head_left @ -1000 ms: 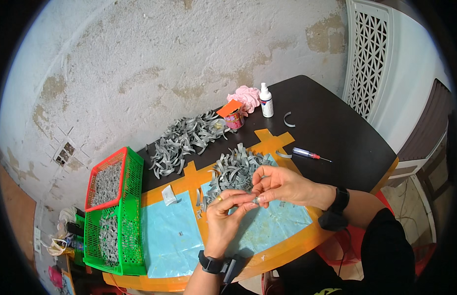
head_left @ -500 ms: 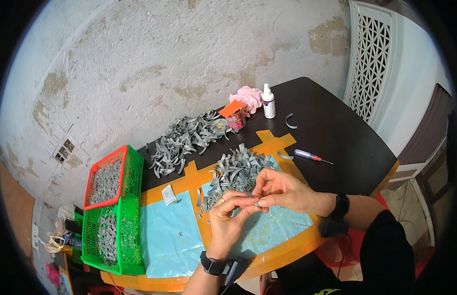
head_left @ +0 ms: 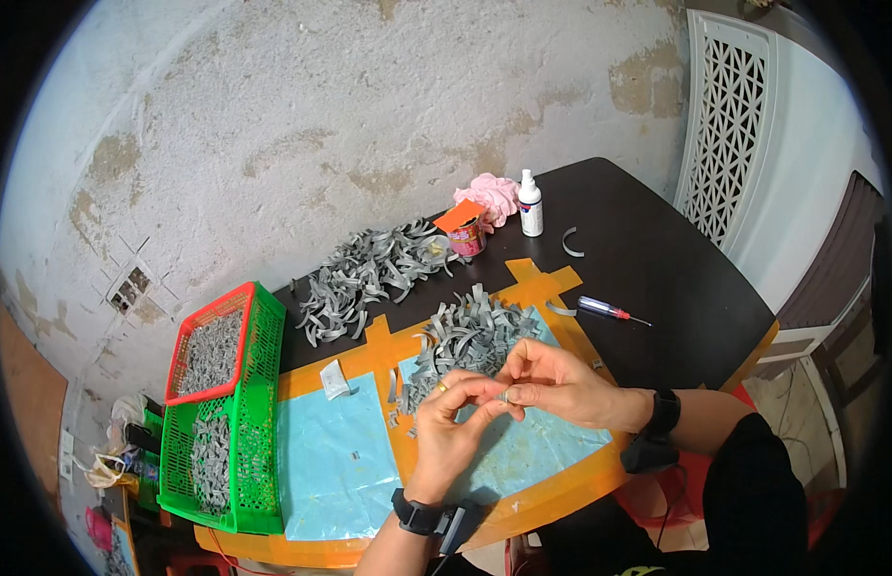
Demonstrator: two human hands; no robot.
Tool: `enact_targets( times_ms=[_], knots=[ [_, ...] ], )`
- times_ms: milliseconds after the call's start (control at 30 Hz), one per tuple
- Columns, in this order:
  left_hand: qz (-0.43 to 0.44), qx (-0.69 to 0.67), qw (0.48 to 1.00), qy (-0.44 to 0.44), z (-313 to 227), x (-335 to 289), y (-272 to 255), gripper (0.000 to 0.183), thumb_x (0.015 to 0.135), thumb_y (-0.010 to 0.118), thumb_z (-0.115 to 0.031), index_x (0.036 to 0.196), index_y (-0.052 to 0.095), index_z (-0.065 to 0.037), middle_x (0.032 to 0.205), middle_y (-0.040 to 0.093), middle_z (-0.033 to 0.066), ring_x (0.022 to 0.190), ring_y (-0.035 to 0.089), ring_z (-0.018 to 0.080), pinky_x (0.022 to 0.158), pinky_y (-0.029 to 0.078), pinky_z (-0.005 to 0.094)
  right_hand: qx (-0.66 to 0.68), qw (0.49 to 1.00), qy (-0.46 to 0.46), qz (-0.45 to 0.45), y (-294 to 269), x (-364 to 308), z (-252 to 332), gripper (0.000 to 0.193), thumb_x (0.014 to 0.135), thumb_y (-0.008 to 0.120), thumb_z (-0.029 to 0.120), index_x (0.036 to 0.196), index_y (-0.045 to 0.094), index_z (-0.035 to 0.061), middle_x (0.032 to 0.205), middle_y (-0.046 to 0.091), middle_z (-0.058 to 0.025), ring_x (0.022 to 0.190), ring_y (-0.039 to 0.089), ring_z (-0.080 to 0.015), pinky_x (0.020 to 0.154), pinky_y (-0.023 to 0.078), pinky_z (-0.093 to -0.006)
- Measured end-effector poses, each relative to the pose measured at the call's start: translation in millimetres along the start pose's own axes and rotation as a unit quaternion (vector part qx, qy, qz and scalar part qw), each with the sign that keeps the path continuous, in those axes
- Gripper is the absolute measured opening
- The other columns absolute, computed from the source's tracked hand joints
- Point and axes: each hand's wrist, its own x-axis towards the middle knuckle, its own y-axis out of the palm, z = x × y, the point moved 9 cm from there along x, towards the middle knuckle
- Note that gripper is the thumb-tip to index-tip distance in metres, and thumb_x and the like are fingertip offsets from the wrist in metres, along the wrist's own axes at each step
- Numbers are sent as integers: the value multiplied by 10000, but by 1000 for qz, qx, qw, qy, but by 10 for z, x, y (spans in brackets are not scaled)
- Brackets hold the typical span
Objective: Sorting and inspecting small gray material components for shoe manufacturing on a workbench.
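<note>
My left hand [head_left: 453,422] and my right hand [head_left: 559,386] meet over the near edge of the table, thumbs and fingertips pinched together. Between them is a small grey piece [head_left: 503,396], mostly hidden by the fingers, so its exact kind cannot be made out. Just beyond the hands lies a heap of curved grey strips [head_left: 475,331] on light blue plastic sheeting [head_left: 542,444]. Farther back, a second heap of similar grey curved strips [head_left: 355,278] rests on the dark tabletop.
On the left stand a green basket [head_left: 257,470] and a red-rimmed basket [head_left: 237,370], both holding small grey pieces. A red can [head_left: 468,240], pink cloth [head_left: 489,197], white spray bottle [head_left: 530,206] and screwdriver [head_left: 604,307] sit on the dark table [head_left: 686,278]. Orange tape [head_left: 379,341] borders the sheeting.
My hands stay pinched together over the sheeting, with only slight finger movement. The whole view has shifted a little.
</note>
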Motion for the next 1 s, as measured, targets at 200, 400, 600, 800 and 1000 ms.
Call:
enact_targets(
  times_ms=[200, 400, 600, 800, 1000],
  knots=[
    [11, 69, 996, 54, -112, 2, 22, 143, 773, 722, -11, 910, 681, -15, 872, 626, 50, 768, 594, 119, 672, 477, 233, 2, 1000, 2, 0, -44, 23, -30, 179, 902, 586, 57, 953, 415, 66, 949, 555, -60, 792, 539, -112, 706, 462, -264],
    [35, -73, 994, -77, 31, 20, 74, 258, 773, 714, 24, 1014, 625, 8, 905, 637, 47, 813, 617, 119, 747, 514, 244, -18, 1000, -20, 7, -136, 93, 46, 204, 881, 611, 38, 971, 429, 57, 934, 550, -44, 802, 549, -109, 706, 467, -257],
    [34, -160, 979, -123, 167, 15, 58, 321, 745, 727, 53, 1035, 599, 1, 891, 634, 39, 812, 604, 106, 760, 510, 250, -62, 997, -30, 24, -120, 88, 64, 208, 856, 634, 4, 947, 451, 44, 912, 561, -48, 816, 559, -106, 721, 476, -253],
    [7, -190, 970, -152, 250, 4, 11, 286, 785, 688, 47, 1038, 568, -12, 881, 634, 24, 805, 601, 94, 747, 493, 227, -151, 985, -80, 28, -60, 79, 139, 207, 818, 679, 14, 970, 538, 8, 910, 568, -38, 787, 575, -104, 694, 488, -250],
    [-7, -186, 968, -166, 244, 4, 27, 319, 787, 687, 46, 1066, 548, -20, 847, 629, 17, 779, 597, 94, 745, 485, 227, -441, 871, -214, 24, -11, -4, 361, 242, 747, 731, 9, 949, 597, -1, 896, 581, -60, 766, 584, -120, 637, 482, -256]
  ],
)
